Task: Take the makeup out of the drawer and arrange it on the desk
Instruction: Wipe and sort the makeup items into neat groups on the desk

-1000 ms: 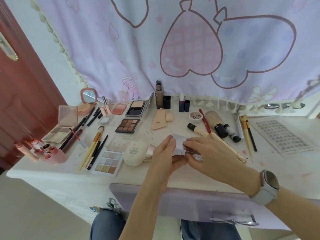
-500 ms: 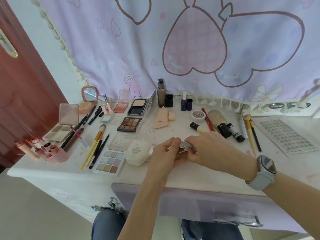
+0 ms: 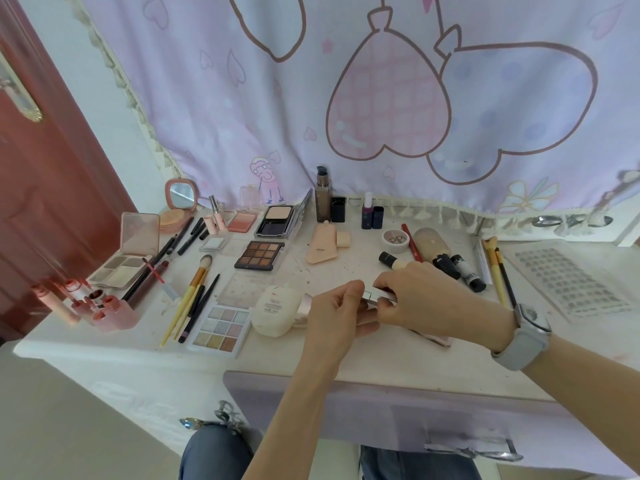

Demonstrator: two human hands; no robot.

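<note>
Both hands meet over the front middle of the white desk [image 3: 398, 358]. My left hand [image 3: 337, 313] and my right hand [image 3: 419, 296] pinch a small silvery makeup case [image 3: 375, 295] between them; most of it is hidden by the fingers. A white cushion compact [image 3: 275, 311] lies just left of my left hand. Under my right wrist a pinkish flat item [image 3: 436, 337] pokes out. The lilac drawer front [image 3: 398, 414] with its metal handle [image 3: 474, 450] shows below the desk edge.
Makeup covers the desk: pastel palette [image 3: 221, 325], brown palette [image 3: 259, 255], brushes [image 3: 190, 299], lip tubes [image 3: 100, 306] at the left edge, bottles [image 3: 323, 195] at the back, black tubes [image 3: 464, 270] and a sticker sheet [image 3: 568, 278] on the right. A curtain hangs behind, a red door stands left.
The two hands have shifted slightly right and closer together on the small case, which now lies flatter between the fingers. The camera has tilted a little; the rest of the desk is unchanged.
</note>
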